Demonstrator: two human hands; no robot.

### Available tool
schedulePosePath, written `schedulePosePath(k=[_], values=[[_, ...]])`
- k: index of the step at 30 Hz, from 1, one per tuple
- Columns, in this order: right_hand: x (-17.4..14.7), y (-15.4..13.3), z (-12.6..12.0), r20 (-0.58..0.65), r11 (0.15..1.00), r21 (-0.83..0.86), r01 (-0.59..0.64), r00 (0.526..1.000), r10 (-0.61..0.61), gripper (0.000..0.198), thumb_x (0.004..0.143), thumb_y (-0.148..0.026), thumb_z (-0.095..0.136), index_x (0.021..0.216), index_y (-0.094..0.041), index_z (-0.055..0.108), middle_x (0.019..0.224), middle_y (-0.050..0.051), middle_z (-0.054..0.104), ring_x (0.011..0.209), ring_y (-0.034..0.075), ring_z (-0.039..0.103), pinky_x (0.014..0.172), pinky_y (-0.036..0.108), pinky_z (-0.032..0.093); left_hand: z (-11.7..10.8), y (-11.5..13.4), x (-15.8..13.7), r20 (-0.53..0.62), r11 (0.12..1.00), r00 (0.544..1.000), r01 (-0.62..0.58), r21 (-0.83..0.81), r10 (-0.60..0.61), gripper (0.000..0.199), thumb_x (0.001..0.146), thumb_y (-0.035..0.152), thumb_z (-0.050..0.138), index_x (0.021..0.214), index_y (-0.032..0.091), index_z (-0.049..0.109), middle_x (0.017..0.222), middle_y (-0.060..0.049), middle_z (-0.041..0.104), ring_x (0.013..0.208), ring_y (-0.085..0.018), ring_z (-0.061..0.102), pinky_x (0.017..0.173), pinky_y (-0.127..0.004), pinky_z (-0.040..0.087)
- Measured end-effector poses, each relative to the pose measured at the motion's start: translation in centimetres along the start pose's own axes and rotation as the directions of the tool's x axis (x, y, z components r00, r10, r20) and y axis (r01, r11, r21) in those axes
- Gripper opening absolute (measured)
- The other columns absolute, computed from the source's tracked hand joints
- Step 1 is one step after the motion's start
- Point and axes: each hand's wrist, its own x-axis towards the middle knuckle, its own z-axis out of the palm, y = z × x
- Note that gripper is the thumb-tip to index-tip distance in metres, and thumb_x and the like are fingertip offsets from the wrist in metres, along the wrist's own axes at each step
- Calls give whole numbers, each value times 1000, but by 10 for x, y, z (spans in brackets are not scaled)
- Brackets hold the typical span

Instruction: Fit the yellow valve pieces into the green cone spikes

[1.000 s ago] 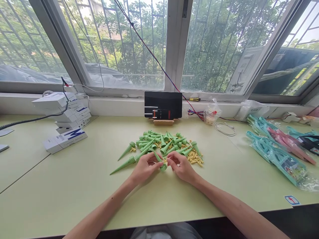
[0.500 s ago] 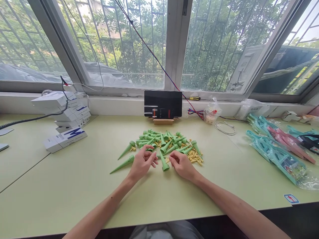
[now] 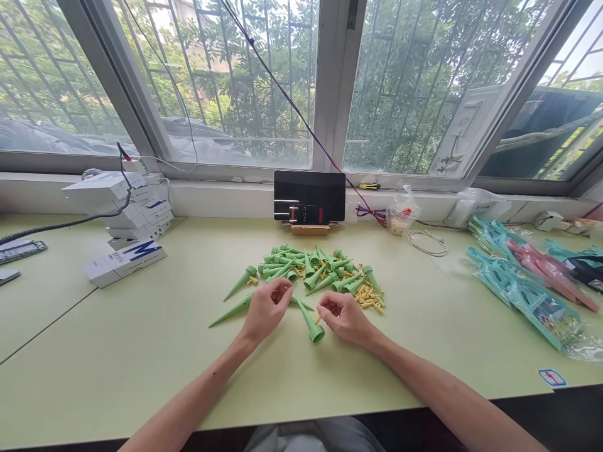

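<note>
My left hand (image 3: 267, 309) is closed in a pinch at the front left of the pile, and whatever its fingertips may hold is hidden. Opposite it, my right hand (image 3: 346, 318) is closed, with a small yellow peg (image 3: 318, 318) at its fingertips. Between both hands a green plastic spike (image 3: 311, 324) lies with its wide hollow end towards me and its tip near my left hand. Another green spike (image 3: 232, 312) lies partly behind my left hand. Beyond them is a heap of green spikes (image 3: 308, 267) mixed with yellow pegs (image 3: 369, 295).
White boxes (image 3: 125, 263) are stacked at the left, with a black coiled cord over them. A dark screen (image 3: 309, 194) stands at the back beside a bagged cup (image 3: 401, 213) and a white cable (image 3: 426, 243). Bagged turquoise plastic items (image 3: 522, 289) lie at the right.
The green spike between my hands has shifted towards me, its wide end slightly right. My left fingers have drawn together into a pinch. The yellow peg has come nearer with my right hand.
</note>
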Motion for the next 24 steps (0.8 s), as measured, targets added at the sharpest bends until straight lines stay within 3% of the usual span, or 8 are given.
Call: schedulePosePath(k=[7, 14, 20, 24], values=[[3, 4, 1, 58, 990, -139, 5, 998, 3, 19, 84, -20, 55, 66, -19, 52, 56, -5, 45, 51, 9, 38, 49, 22, 29, 2, -6, 1, 17, 995, 1000, -11, 97, 9, 20, 88, 37, 56, 87, 19, 64, 55, 5, 48, 46, -11, 43, 48, -23, 34], [3, 6, 1, 38, 973, -232, 25, 999, -17, 19, 86, -19, 56, 68, -18, 59, 56, -4, 50, 52, 11, 42, 53, 24, 33, 3, 3, -6, 248, 991, 967, 28, 130, -60, 25, 93, 40, 49, 93, 20, 64, 52, 4, 59, 41, -13, 44, 46, -24, 36], [5, 7, 0, -57, 984, -170, -45, 998, 36, 19, 93, -32, 56, 92, -18, 69, 77, 3, 67, 62, 14, 55, 56, 25, 42, 7, 3, -9, 293, 992, 955, -79, 99, 47, 24, 92, 38, 51, 93, 21, 68, 57, 3, 59, 47, -12, 43, 49, -23, 34], [5, 9, 1, -23, 986, -98, -136, 991, 134, 28, 89, -37, 63, 108, -17, 67, 85, 4, 70, 52, 11, 52, 50, 23, 41, 9, 1, -10, 340, 993, 937, -104, 53, 80, 24, 94, 35, 49, 100, 21, 67, 69, 0, 69, 47, -11, 41, 50, -23, 34]])
